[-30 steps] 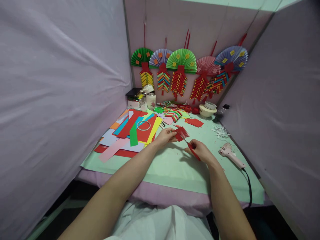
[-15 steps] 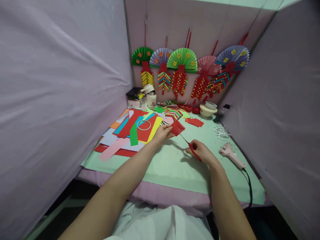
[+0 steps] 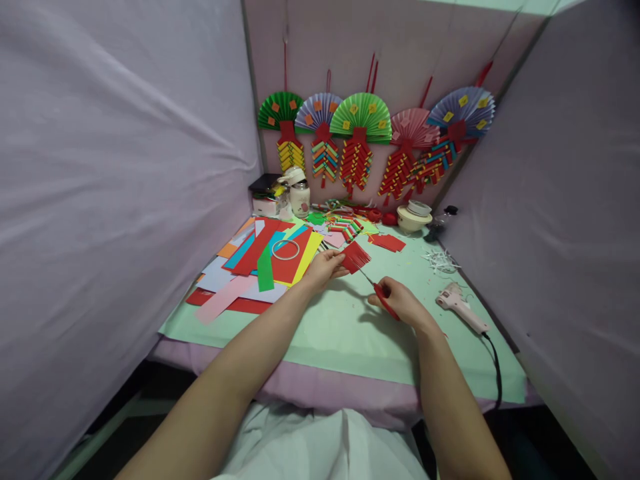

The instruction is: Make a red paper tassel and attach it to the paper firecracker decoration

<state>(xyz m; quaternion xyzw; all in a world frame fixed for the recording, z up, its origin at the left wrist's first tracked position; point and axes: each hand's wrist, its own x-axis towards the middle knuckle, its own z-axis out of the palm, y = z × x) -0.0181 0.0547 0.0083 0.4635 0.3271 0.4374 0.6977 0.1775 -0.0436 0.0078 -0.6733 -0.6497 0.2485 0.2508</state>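
Between the fingers of my left hand [image 3: 327, 268] is a piece of red paper [image 3: 356, 256], its right side cut into thin strips. My right hand [image 3: 397, 301] grips the red handles of a pair of scissors [image 3: 385, 300]. The thin blades point up and left, with their tips at the lower right edge of the strips. Both hands are above the pale green table cover [image 3: 330, 337]. Whether the blades are parted is too small to tell.
Coloured paper sheets [image 3: 235, 267] with a white ring [image 3: 285, 250] lie left. A glue gun [image 3: 463, 310] and white shreds [image 3: 440, 260] lie right. Behind stand a bottle [image 3: 300, 199] and bowls [image 3: 414, 217], below hanging paper fans [image 3: 361, 119].
The view has shifted slightly, moving the scene a little left. Both hands keep their hold, and the strips of the red paper look more spread.
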